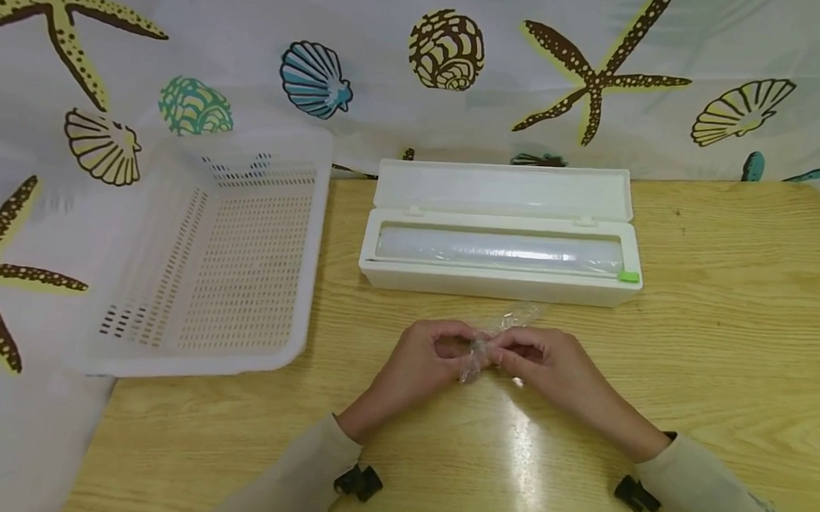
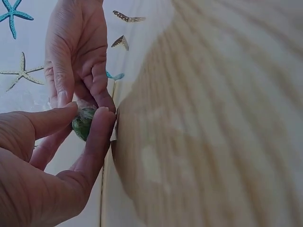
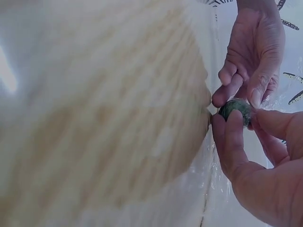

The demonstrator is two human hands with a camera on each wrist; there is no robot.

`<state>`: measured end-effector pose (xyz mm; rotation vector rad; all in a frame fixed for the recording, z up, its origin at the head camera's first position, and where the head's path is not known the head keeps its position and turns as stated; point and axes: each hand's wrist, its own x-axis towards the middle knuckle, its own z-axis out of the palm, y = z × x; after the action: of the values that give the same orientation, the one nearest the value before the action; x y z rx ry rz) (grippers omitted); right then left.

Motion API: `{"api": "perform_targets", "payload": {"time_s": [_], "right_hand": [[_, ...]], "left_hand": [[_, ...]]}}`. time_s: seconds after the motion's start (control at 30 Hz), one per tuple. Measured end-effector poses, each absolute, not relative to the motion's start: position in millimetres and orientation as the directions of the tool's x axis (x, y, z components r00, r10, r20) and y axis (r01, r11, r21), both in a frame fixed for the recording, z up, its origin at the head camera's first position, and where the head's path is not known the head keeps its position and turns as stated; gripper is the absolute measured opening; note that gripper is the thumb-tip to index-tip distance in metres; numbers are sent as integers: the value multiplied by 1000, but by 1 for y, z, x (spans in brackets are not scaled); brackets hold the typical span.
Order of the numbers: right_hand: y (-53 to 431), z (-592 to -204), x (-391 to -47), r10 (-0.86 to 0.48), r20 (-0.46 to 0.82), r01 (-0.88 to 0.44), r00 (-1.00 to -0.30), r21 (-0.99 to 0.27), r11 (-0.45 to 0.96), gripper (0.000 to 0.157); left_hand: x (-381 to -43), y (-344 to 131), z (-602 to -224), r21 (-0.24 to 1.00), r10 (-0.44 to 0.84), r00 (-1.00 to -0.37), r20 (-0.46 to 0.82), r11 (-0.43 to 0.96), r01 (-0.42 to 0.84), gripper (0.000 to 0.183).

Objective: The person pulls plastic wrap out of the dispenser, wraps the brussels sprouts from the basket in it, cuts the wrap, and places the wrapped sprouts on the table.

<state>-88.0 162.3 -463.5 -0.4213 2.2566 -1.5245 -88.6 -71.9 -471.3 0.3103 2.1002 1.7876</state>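
Both hands meet over the table in front of the wrap box. My left hand (image 1: 414, 364) and my right hand (image 1: 557, 368) pinch a piece of clear plastic wrap (image 1: 474, 358), whose loose end stretches up and right towards the box. Inside the film sits a small, round, dark green thing (image 2: 82, 127); its exact kind cannot be told. In the right wrist view the green ball (image 3: 235, 109) lies between the fingertips of both hands. From the head view the hands and film hide it.
Behind the hands stands a white wrap box (image 1: 492, 285), lid up, with a roll of film (image 1: 501, 249) inside and a green slider (image 1: 628, 277) at its right end. A white perforated basket (image 1: 301, 304) is on the left. Seashell-print cloth (image 1: 389, 123) hangs behind the wooden table (image 1: 727, 319).
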Motion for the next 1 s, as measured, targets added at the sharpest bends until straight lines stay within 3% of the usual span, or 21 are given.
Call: {"api": "perform_targets", "payload": {"time_s": [0.53, 0.8, 1.0], "right_hand": [[157, -463, -79, -367, -109, 28, -924, -975, 220, 11], [157, -465, -78, -349, -46, -44, -936, -968, 246, 8], [155, -464, -78, -313, -103, 24, -944, -969, 246, 8]], "left_hand": [[-88, -73, -476, 999, 375, -926, -31, 46, -14, 8], [-89, -73, -476, 999, 351, -936, 21, 22, 31, 8], [-86, -71, -474, 997, 346, -938, 26, 60, 50, 4]]}}
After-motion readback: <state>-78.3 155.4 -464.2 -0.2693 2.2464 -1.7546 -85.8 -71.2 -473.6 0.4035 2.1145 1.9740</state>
